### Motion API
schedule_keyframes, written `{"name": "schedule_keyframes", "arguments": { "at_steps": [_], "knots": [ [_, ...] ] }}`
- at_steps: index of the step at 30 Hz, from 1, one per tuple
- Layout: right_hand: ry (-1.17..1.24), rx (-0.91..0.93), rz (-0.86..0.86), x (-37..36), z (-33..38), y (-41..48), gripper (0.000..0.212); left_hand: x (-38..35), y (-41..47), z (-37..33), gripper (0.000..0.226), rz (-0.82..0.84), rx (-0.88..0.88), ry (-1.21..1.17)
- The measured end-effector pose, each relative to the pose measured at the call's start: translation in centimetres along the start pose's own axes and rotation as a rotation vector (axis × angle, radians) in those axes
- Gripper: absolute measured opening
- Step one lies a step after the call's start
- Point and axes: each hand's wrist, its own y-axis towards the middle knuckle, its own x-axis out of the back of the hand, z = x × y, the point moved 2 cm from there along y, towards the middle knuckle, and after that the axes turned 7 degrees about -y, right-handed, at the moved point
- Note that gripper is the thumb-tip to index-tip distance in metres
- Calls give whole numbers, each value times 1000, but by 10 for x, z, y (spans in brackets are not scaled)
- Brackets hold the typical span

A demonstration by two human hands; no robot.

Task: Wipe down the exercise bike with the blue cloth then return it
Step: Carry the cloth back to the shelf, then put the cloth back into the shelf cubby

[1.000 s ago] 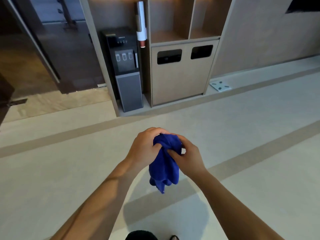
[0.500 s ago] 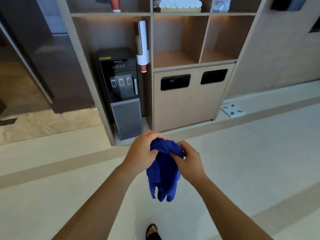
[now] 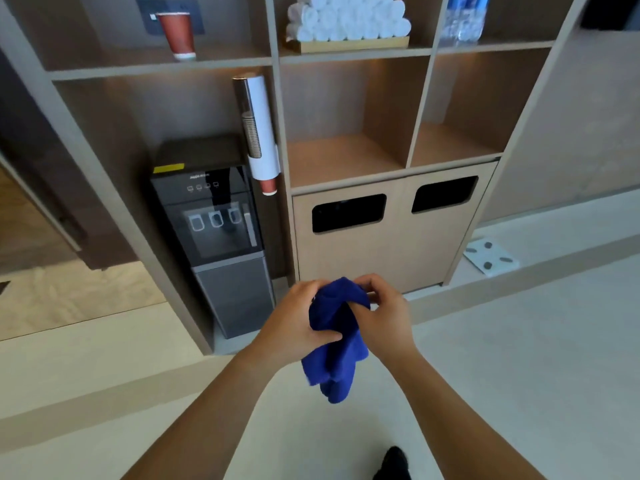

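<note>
The blue cloth (image 3: 336,344) is bunched up between both hands in front of me, its lower end hanging loose. My left hand (image 3: 298,320) grips its left side with the thumb pressed across the fabric. My right hand (image 3: 384,317) pinches the upper right part with curled fingers. The exercise bike is not in view.
A wooden shelving unit (image 3: 349,161) stands close ahead with two bin openings (image 3: 348,213) below. Rolled white towels (image 3: 346,19) lie on a tray up top. A black water dispenser (image 3: 214,230) and cup holder (image 3: 258,129) stand at left. A white scale (image 3: 490,259) lies on the floor at right.
The shelving unit has come much closer and the upper shelves have come into view. Both hands keep hold of the cloth and have shifted their grip on it.
</note>
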Motion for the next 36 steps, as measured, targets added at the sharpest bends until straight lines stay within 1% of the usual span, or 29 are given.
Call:
{"name": "schedule_keyframes", "arguments": {
  "at_steps": [3,5,7,9,11,14,19,22,24,27,31,34,36],
  "knots": [
    [13,39,23,17,-19,71,32,-24,73,2,71,-14,18,-56],
    [25,78,29,36,-32,122,34,-39,122,1,68,-69,53,-108],
    [22,104,26,50,-39,155,35,-48,154,1,54,-120,89,-135],
    [23,112,17,71,-56,198,35,-59,203,-2,34,-164,107,-119],
    [21,105,-1,90,-74,238,36,-63,249,-7,25,-218,109,-95],
    [30,92,-39,114,-99,292,35,-60,313,-16,23,-264,80,-94],
    [13,71,-47,133,-133,375,35,-60,415,-28,34,-283,33,-109],
    [-20,86,-73,141,-146,425,38,-65,472,-34,26,-272,3,-182],
    [-36,76,-104,148,-155,456,39,-66,509,-38,22,-245,-12,-182],
    [-51,55,-160,158,-172,498,39,-68,558,-41,25,-177,-31,-176],
    [-46,11,-205,173,-195,547,50,-81,608,-45,25,-95,-80,-193],
    [-75,48,-189,183,-209,574,59,-95,638,-48,27,-54,-124,-160],
    [-99,81,-208,193,-218,595,62,-106,659,-49,28,-30,-138,-133]
  ]
}}
